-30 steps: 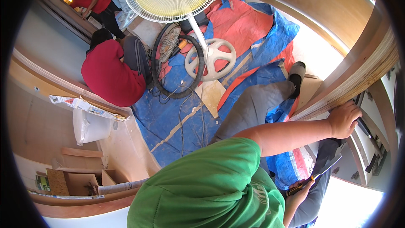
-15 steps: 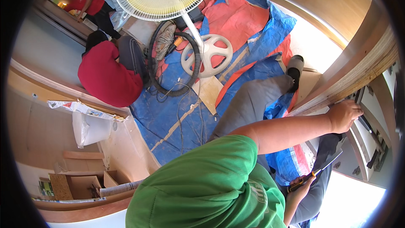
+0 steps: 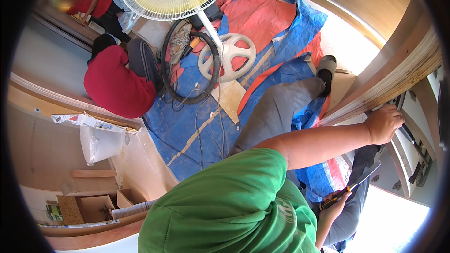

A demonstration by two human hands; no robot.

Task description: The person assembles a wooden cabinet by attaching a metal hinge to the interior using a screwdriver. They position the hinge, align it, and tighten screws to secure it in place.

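My left arm in a green sleeve reaches across to the right. My left hand point(image 3: 384, 124) is closed at the cabinet's edge, beside a dark metal strip point(image 3: 400, 100); what its fingers grip is hidden. Lower down, my right hand point(image 3: 333, 213) is wrapped round the yellow-and-black handle of a hand tool point(image 3: 335, 199). The tool's long, narrow metal blade points up and right, over my dark trouser leg; its exact kind is not clear. In front of me, the cabinet point(image 3: 402, 159) has pale curved panels and black metal fittings point(image 3: 420, 171).
A white stand fan point(image 3: 228, 58) stands on the blue-and-red tarpaulin point(image 3: 173, 136), next to a coiled black hose point(image 3: 167, 77) and cables. A person in red point(image 3: 119, 82) crouches at left; others are behind. A thick wooden edge point(image 3: 408, 72) curves above my left hand.
The view has shifted slightly, so the fan and the crouching person sit a little further left. Both hands keep nearly the same places, and the tool stays in my right hand.
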